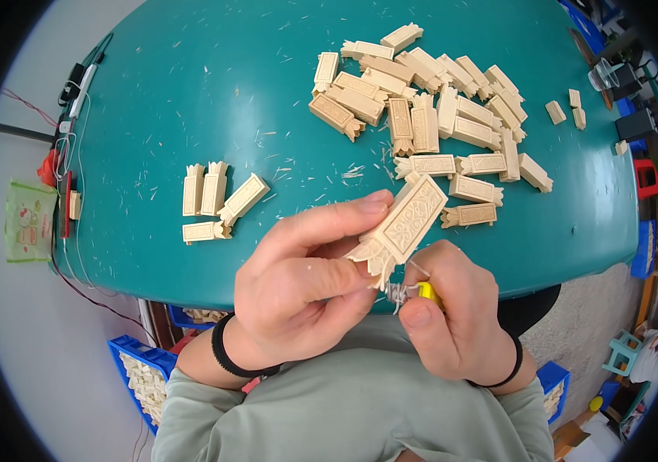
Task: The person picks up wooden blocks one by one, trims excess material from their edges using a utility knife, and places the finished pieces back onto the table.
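Observation:
My left hand (pixel 306 277) grips a cream-coloured carved block (pixel 410 223) between thumb and fingers, tilted above the table's near edge. Scrollwork panels cover its long faces, and its lower end flares into pointed, petal-like tips. Close by that lower end, my right hand (pixel 456 312) is closed around a small yellow-handled tool (pixel 430 294). Thin greyish strands (pixel 401 293) bunch up at the front of the tool, beside the block's tips. Fingers hide most of the tool, so its exact kind is unclear.
Many similar carved blocks (pixel 425 123) lie piled at the far right of the green table (pixel 213 92). Several more blocks (pixel 214 189) lie at left, among pale shavings (pixel 353 171). Blue crates (pixel 141 377) hold pale pieces below the table. A power strip (pixel 82 91) runs along the left edge.

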Demonstrator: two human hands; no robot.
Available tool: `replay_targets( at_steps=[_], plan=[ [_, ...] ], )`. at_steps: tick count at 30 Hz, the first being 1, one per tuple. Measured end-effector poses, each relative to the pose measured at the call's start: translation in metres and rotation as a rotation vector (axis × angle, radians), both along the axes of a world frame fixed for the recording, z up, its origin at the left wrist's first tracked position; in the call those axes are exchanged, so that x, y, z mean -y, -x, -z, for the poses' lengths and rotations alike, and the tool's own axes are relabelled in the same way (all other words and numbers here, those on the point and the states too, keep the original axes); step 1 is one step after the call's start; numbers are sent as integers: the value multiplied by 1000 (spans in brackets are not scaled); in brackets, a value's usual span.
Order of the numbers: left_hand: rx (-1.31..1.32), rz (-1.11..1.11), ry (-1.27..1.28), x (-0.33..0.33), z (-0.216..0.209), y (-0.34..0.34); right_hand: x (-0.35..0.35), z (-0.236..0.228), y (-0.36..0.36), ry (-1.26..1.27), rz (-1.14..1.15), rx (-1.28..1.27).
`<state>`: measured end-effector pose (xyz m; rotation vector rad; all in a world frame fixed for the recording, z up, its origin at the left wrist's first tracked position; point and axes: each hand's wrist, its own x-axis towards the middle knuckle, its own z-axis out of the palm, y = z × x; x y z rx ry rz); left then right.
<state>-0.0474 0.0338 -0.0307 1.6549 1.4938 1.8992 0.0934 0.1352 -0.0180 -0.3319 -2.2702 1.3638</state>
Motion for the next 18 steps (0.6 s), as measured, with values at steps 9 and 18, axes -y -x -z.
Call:
replay_targets(
  at_steps=[9,18],
  plan=[
    [-124,-60,13,2,-3,0,-1,3,2,-129,48,-30],
    [-103,-89,50,5,-2,-2,-3,7,0,-97,62,-32]
  ],
)
